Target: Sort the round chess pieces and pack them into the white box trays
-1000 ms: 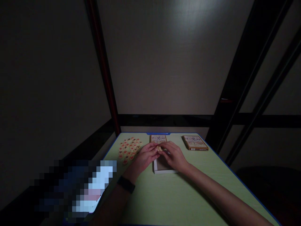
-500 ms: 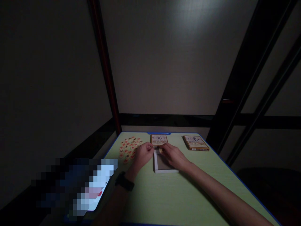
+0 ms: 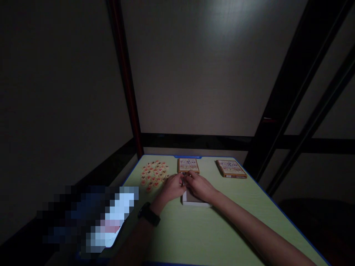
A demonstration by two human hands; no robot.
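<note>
My left hand [image 3: 175, 186] and my right hand [image 3: 200, 187] meet over the far left corner of a shallow open box tray [image 3: 195, 203] with white walls and a brown inside. The fingers of both hands are closed close together; whatever they pinch is too small and hidden to name. To the left lies a spread of round Chinese chess pieces [image 3: 154, 173], pale with red and dark characters. Just beyond my fingers sits a printed flat box [image 3: 188, 165]. A dark watch is on my left wrist.
A second printed flat box [image 3: 231, 168] lies at the table's far right. A bright-screened device [image 3: 119, 210], partly pixelated, is at the left edge. The green table [image 3: 177, 236] has a blue rim, with walls behind and at the left.
My left hand has moved right and slightly nearer to me, up against the right hand. The right hand has shifted slightly; the tray's left wall is now more covered.
</note>
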